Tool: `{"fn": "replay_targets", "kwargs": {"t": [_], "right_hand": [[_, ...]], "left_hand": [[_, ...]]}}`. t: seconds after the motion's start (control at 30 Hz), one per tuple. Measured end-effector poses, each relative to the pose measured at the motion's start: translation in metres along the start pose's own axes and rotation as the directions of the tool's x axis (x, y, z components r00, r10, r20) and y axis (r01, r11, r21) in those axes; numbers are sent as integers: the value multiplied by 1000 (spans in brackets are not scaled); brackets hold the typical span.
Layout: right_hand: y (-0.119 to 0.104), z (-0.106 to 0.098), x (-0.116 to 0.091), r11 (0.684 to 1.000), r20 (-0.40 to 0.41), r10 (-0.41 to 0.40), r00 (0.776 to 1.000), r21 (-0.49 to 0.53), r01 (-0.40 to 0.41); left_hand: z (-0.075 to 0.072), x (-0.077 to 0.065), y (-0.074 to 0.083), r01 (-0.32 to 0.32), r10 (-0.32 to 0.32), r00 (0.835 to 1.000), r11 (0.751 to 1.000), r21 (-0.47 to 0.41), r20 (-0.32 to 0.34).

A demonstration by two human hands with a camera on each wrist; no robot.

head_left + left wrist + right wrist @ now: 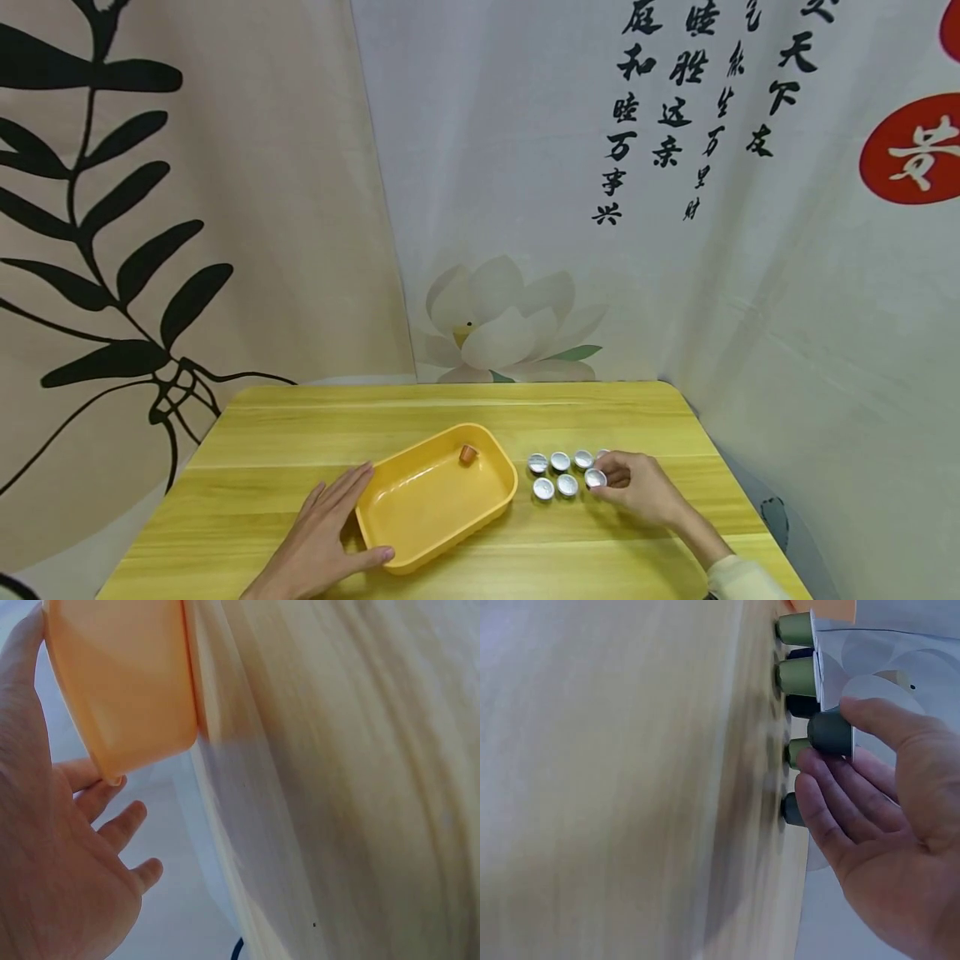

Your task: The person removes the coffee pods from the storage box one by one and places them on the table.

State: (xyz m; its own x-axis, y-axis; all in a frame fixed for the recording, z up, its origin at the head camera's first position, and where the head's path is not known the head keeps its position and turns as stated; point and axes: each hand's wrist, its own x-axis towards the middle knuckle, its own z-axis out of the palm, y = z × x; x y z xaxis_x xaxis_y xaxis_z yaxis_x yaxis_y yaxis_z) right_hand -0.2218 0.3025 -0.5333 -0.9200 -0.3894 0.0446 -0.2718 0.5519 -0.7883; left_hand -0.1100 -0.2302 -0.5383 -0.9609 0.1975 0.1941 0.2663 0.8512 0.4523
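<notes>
My right hand (pixel 637 487) pinches a dark grey-green coffee capsule (pixel 830 732) between thumb and fingers. In the head view its silver lid faces up, and the right wrist view shows it slightly raised off the table. Several other capsules (pixel 560 462) stand lids up in two short rows beside it, one partly hidden behind the fingers. Their bodies are light green (pixel 796 677) or dark. At the left end of a yellow tray (pixel 427 550), my left hand (pixel 322 525) rests with fairly straight fingers and thumb against the rim. A brown capsule (pixel 468 454) lies on its side inside the tray.
The wood-grain table (pixel 315 417) extends under everything, its far edge close to a printed curtain (pixel 510 183) with a lotus and black characters. The tray stands to the left of the capsule rows, with a narrow gap between.
</notes>
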Motion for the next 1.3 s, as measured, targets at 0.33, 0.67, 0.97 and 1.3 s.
{"fn": "replay_targets", "kwargs": {"t": [0.33, 0.67, 0.97, 1.3], "right_hand": [[7, 7, 1, 998, 1, 11, 1000, -55, -11], [9, 10, 2, 998, -7, 23, 1000, -54, -23], [9, 13, 2, 998, -23, 22, 999, -65, -24], [9, 15, 3, 998, -25, 11, 1000, -58, -12]], "left_hand": [[4, 0, -3, 14, -13, 1000, 1000, -28, 6], [1, 0, -1, -6, 6, 1000, 1000, -3, -8], [1, 0, -2, -6, 6, 1000, 1000, -7, -4], [2, 0, -3, -7, 7, 1000, 1000, -18, -7]]}}
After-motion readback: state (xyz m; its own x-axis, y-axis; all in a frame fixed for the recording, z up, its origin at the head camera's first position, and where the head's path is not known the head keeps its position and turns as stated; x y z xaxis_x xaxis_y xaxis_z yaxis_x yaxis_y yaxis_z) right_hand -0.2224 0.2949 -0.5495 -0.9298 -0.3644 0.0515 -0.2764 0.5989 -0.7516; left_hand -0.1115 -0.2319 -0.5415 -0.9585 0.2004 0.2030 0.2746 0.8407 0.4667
